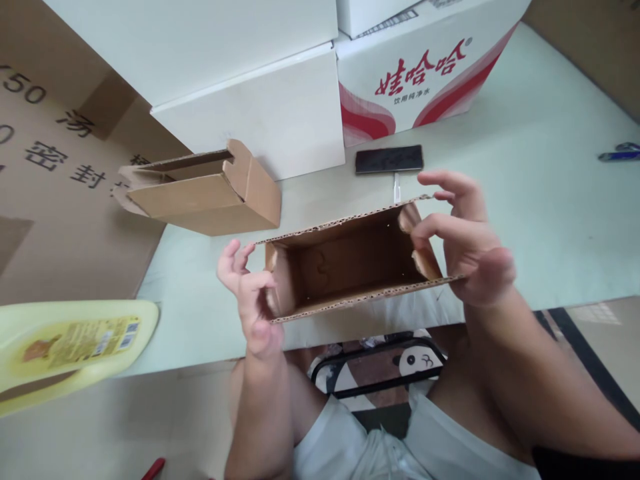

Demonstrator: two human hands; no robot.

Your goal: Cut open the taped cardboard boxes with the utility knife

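Down close to me are my pale shorts (350,447), with a panda print (415,362) and a black bar (370,385) showing between my knees, and off to the left the tip of something red (153,469), too cropped to name. Above my lap I hold the carton (345,267) between both hands, its open mouth facing up at me, by the near edge of the table (530,173); whether its bottom rests on anything, I cannot tell. My left hand (255,293) grips the left end, thumb at the near edge and fingers curled about the end flap. My right hand (465,247) has the right end, one finger bent inside against the flap there and another up by the far corner. To my left a yellow bottle (143,320) with a printed label sits by the table's corner. Past the carton stands a second box (200,203), also open at the flaps, and right of it a dark phone (390,160) with a white strip (397,188) below. Pens (620,157) lie at the far right. Behind these stand a white box (255,113) and a red-and-white box (405,100), with a big brown case (60,227) along the left.
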